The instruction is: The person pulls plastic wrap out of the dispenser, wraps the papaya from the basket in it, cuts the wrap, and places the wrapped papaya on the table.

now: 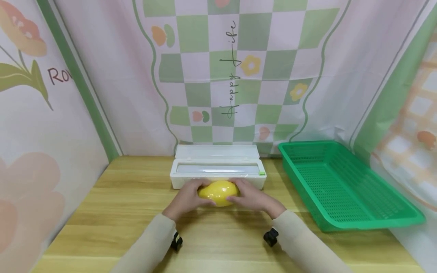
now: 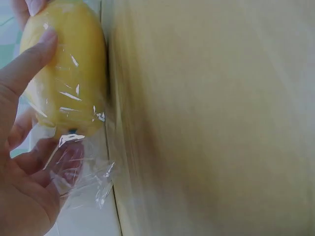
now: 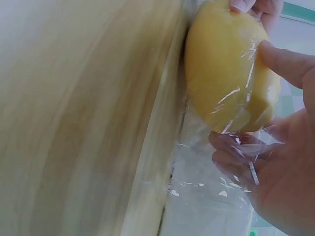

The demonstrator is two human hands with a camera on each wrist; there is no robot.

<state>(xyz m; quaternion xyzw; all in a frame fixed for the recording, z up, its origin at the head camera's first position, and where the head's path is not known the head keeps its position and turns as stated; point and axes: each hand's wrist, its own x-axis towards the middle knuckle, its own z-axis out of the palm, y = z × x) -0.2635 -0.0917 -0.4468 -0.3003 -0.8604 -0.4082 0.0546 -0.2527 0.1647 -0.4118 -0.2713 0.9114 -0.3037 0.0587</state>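
Observation:
A glossy yellow oval fruit (image 1: 219,192), shaped like a mango or lemon, is wrapped in clear cling film (image 3: 206,182). My left hand (image 1: 188,197) holds its left end, with the thumb on the near face and the fingers behind and under the tip. Gripping the other end is my right hand (image 1: 250,195), its thumb also across the near face. In the left wrist view, loose crinkled film (image 2: 83,172) hangs past the fruit's end, over the fingers. Directly behind the fruit sits a white cling film dispenser (image 1: 218,182), lid raised.
A green slide cutter (image 1: 261,173) sits at the right of the dispenser's front edge. To the right stands a green perforated basket (image 1: 307,197) on the wooden table (image 1: 119,212). Patterned curtains (image 1: 225,87) enclose the back and sides.

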